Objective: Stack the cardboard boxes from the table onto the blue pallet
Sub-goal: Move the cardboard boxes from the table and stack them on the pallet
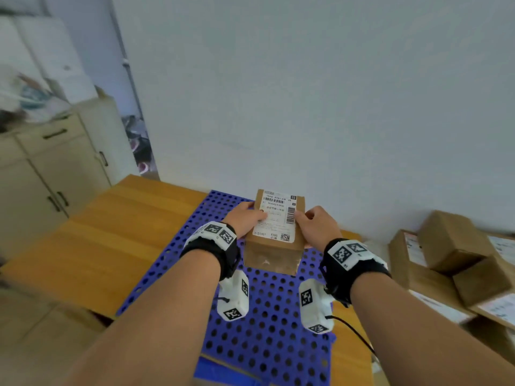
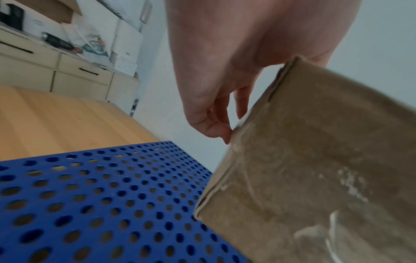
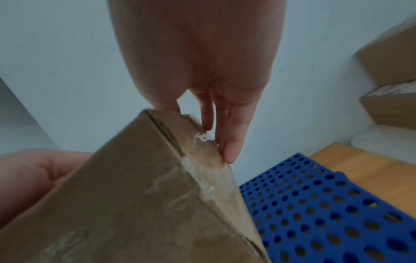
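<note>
Head view, two hands [image 1: 245, 218] [image 1: 315, 227], one box [image 1: 276, 240], one pallet [image 1: 267, 330]

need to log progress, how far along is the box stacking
Done: nothing visibly stacked; the blue pallet shows only bare perforated surface. In hand: the left hand and right hand hold one labelled cardboard box above it. Left: the pile of cardboard boxes at right.

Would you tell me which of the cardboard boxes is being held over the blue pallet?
The labelled box, gripped by the left hand and right hand above the blue pallet; the other boxes sit piled at right.
</note>
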